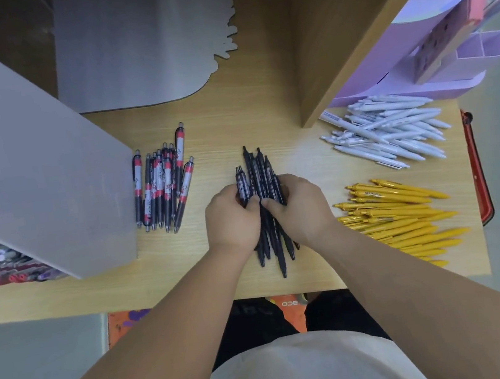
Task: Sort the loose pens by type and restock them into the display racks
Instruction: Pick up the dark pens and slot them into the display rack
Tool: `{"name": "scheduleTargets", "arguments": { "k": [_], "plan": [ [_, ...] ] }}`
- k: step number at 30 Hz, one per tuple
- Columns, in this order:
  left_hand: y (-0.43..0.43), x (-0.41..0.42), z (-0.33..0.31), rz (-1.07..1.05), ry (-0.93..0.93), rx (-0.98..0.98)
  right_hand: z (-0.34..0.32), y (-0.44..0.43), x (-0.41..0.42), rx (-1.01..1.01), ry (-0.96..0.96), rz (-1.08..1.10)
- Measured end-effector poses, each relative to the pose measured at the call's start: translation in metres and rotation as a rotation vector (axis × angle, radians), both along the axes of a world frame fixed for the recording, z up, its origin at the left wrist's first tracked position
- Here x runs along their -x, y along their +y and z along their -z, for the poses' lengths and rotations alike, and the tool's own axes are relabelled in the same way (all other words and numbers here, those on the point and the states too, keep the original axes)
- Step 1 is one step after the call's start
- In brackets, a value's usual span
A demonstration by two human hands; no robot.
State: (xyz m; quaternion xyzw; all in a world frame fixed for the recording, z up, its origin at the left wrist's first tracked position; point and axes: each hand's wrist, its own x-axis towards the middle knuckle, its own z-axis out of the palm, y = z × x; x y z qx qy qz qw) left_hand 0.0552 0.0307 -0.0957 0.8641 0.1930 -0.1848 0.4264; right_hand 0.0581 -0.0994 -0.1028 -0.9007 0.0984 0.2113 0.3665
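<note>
Head view: left hand (pixel 232 216) and right hand (pixel 297 205) are gripping the black pens (pixel 262 187) between them, long axis pointing away.

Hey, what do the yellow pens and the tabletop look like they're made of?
Yellow pens: most likely plastic, opaque with a smooth, fairly matte finish; the colour is even all over each barrel. Tabletop: pale wood grain with fine straight lines and a flat, even surface, so probably laminate over board, though solid wood cannot be ruled out.
</note>
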Motion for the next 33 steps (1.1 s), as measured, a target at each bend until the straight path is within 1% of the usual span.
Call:
{"name": "scheduleTargets", "arguments": {
  "k": [2, 5, 9, 11, 17, 23, 26, 30, 33],
  "plan": [
    [0.003, 0.003, 0.000, -0.023, -0.003, 0.005, -0.003, -0.004, 0.003, -0.018, 0.014, 0.041],
    [0.005, 0.011, -0.002, -0.058, 0.059, 0.068, -0.006, -0.005, 0.007, -0.048, 0.066, 0.057],
    [0.000, 0.014, -0.004, -0.251, 0.159, 0.249, -0.004, 0.002, 0.006, -0.062, 0.074, 0.084],
    [-0.001, 0.010, -0.007, -0.306, 0.188, 0.282, -0.003, 0.002, 0.005, -0.072, 0.066, 0.076],
    [-0.004, -0.003, -0.008, -0.313, 0.263, 0.234, 0.002, 0.000, 0.009, -0.156, 0.048, 0.058],
    [0.002, -0.005, -0.012, -0.308, 0.300, 0.329, 0.003, 0.001, 0.011, -0.332, 0.074, 0.099],
    [-0.001, -0.002, -0.013, -0.299, 0.302, 0.354, 0.004, 0.001, 0.010, -0.376, 0.074, 0.125],
    [-0.011, 0.002, -0.012, -0.362, 0.301, 0.375, 0.001, 0.004, 0.009, -0.421, 0.077, 0.156],
    [-0.010, 0.003, -0.012, -0.372, 0.289, 0.384, -0.002, 0.004, 0.011, -0.467, 0.090, 0.152]
  ]
}}
